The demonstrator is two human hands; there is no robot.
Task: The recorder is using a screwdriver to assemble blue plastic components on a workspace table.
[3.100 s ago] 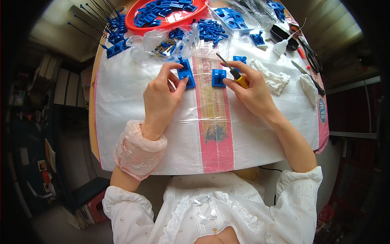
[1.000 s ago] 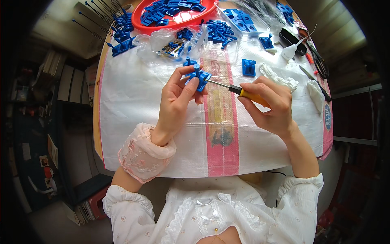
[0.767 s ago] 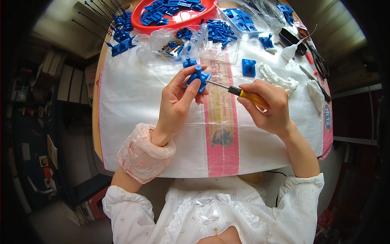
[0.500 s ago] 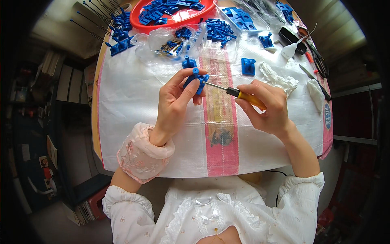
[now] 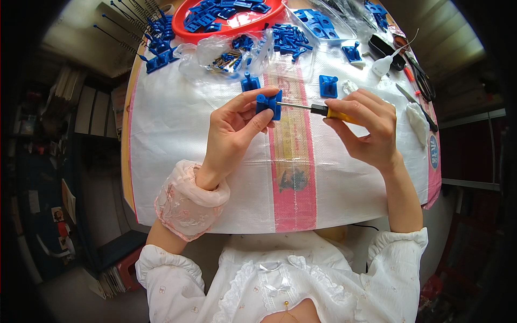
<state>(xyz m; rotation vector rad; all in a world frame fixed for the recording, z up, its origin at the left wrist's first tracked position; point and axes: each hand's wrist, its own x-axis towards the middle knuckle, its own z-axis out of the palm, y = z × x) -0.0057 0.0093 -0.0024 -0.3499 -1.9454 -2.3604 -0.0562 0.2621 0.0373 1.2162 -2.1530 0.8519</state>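
Note:
My left hand (image 5: 234,129) holds a small blue plastic part (image 5: 269,103) up above the table between thumb and fingers. My right hand (image 5: 366,129) grips a screwdriver with a yellow handle (image 5: 335,113); its metal shaft points left and its tip touches the blue part. Two more blue parts lie on the white cloth behind the hands, one (image 5: 250,83) near the left hand and one (image 5: 328,86) near the right hand.
A red basin (image 5: 237,21) of blue parts stands at the back, with clear bags of blue pieces and screws (image 5: 231,54) before it. Scissors (image 5: 423,81), a knife, a white bottle (image 5: 383,64) and white rags lie at right. The woven cloth (image 5: 177,124) covers the table.
Earlier both hands rested on the table at two blue parts. The left hand then lifted one part and the right hand brought the screwdriver tip to it, where it stays.

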